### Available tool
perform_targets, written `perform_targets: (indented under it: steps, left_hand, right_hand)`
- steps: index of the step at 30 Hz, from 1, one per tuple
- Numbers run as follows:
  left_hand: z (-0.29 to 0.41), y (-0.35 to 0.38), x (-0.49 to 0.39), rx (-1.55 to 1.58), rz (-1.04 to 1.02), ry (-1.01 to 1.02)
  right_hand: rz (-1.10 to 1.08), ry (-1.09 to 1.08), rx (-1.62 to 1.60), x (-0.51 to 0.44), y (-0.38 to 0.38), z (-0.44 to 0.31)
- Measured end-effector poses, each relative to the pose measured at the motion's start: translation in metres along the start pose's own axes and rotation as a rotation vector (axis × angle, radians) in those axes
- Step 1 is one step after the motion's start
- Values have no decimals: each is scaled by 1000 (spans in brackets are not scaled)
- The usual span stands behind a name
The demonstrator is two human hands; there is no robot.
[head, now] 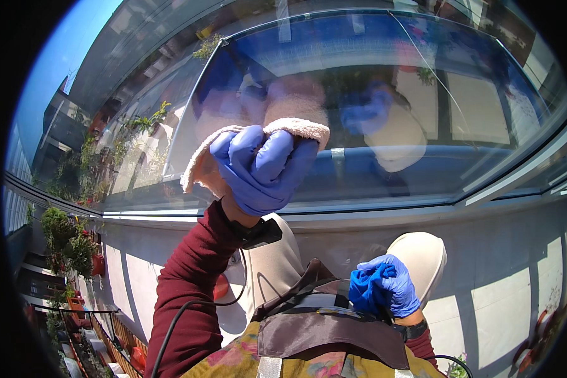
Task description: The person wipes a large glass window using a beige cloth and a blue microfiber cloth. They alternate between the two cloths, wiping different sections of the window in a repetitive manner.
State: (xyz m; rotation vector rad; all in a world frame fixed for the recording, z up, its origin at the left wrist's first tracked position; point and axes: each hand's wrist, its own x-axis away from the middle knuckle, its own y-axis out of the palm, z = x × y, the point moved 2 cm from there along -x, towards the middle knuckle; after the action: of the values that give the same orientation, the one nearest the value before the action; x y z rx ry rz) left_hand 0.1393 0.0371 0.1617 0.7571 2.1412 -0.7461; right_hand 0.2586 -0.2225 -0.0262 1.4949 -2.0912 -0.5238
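In a purple-blue glove, my left hand (267, 170) is raised in front of me with curled fingers. It grips a pale terry cloth (302, 126) that lies against a large glass pane (288, 189). One loose edge of the cloth hangs down at the hand's left. Lower right, my right hand (399, 286), gloved the same way, holds a bunched blue cloth (371, 288) near my right knee. The glass mirrors the blue glove, the pale trousers and the cloth.
A metal frame rail (312, 217) runs along the pane's lower edge. Potted plants (61, 241) stand on the left, near a railing (75, 310). A black cable (184, 307) hangs along my left sleeve. Sunlit pale floor (496, 302) spreads at the lower right.
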Motion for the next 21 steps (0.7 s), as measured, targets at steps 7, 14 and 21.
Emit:
perform_targets:
  steps: [7,14,21]
  left_hand:
    - [73,39,-66,152,-88,-41]
    - [-43,-40,24,75,-212,111]
    - [50,20,-64,163,-65,37]
  right_hand:
    - [-47,119,-187,-6,10,5]
    - [-110,-19,-54,-1,3,6]
    - [-72,84,-139,13,-6,1]
